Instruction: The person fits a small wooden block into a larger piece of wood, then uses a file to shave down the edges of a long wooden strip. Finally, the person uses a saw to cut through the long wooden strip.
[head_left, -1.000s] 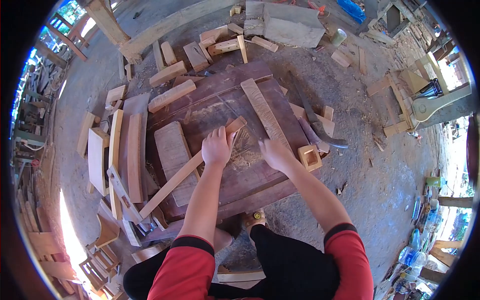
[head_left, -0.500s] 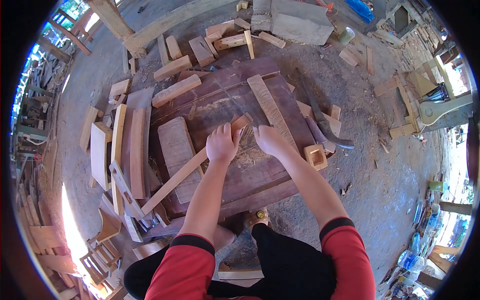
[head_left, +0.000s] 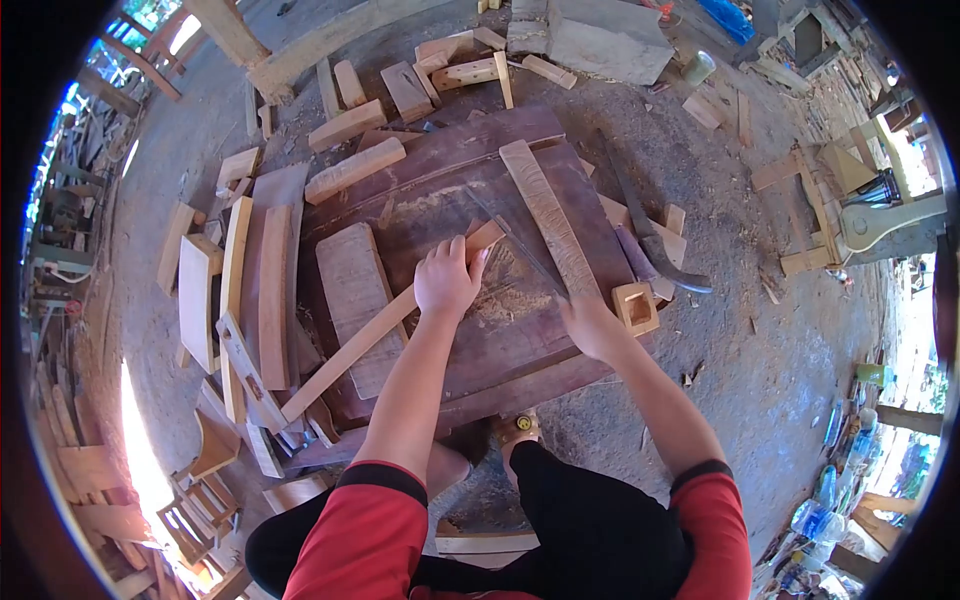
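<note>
My left hand (head_left: 447, 283) is closed around a long wooden strip (head_left: 350, 350) close to its upper end, with the thumb pointing up along it. The strip slants down to the left across a flat board (head_left: 352, 300). In my right hand (head_left: 594, 328) is the near end of a long, narrow dark metal file (head_left: 527, 252); the handle is hidden by the fingers. The file runs up and left, lying against or just beside the strip's upper end. Sawdust (head_left: 500, 300) lies under it on the dark wooden work surface (head_left: 455, 360).
A rough-faced wooden slat (head_left: 548, 215) lies right of the file. Beyond it are a dark curved blade-like tool (head_left: 640, 220) and a hollow wooden block (head_left: 636, 308). Several wood pieces (head_left: 275, 300) crowd the left side, and more offcuts (head_left: 410, 92) lie at the far edge.
My right hand has pulled back, down and to the right, drawing the file along past the strip's end. My left hand and the strip stay nearly in place.
</note>
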